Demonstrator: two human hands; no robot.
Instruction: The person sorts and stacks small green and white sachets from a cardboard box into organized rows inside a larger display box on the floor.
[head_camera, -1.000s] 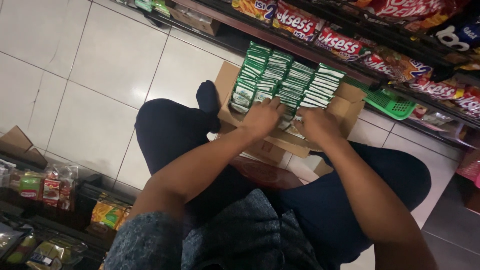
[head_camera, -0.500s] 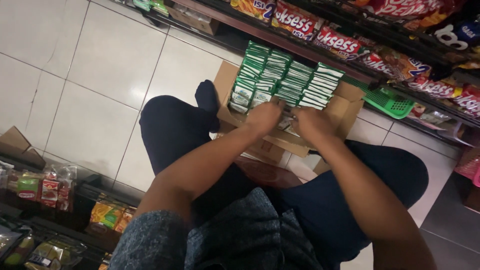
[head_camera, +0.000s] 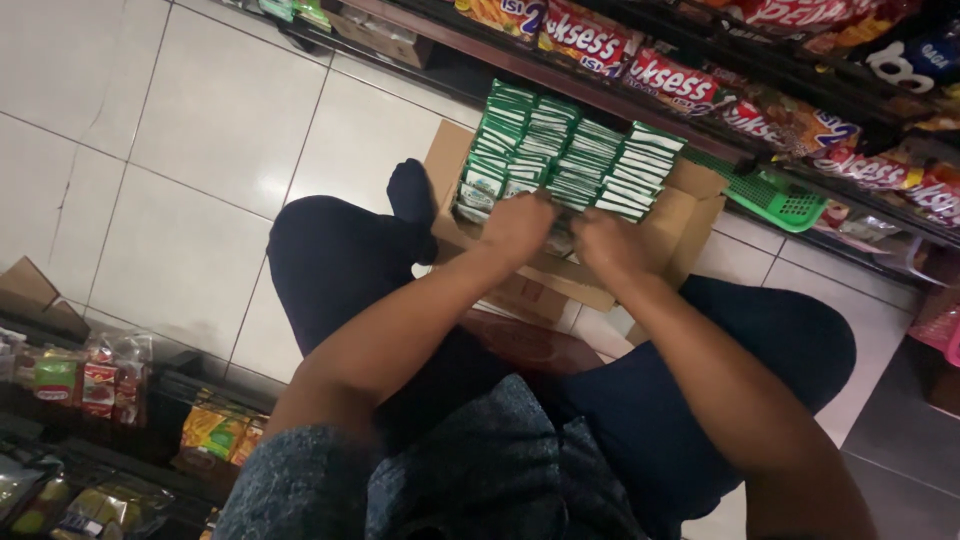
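1. Rows of flat green-and-white sachets (head_camera: 565, 160) stand on edge in an open brown cardboard box (head_camera: 690, 215) on the pale tiled floor (head_camera: 200, 150).
2. Red and orange snack packets (head_camera: 640, 70) line the dark shelf behind; a green plastic basket (head_camera: 775, 200) sits beside the box.
3. The left hand (head_camera: 518, 225) and right hand (head_camera: 605, 245), fingers curled, touch the sachets' near ends; whether either grips one cannot be told.

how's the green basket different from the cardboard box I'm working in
The cardboard box is brown with open flaps and packed with rows of green and white packets; the green basket is perforated plastic with no packets showing inside. The box sits between the knees under both hands; the basket lies farther off by the shelf. Both rest on the tiled floor.
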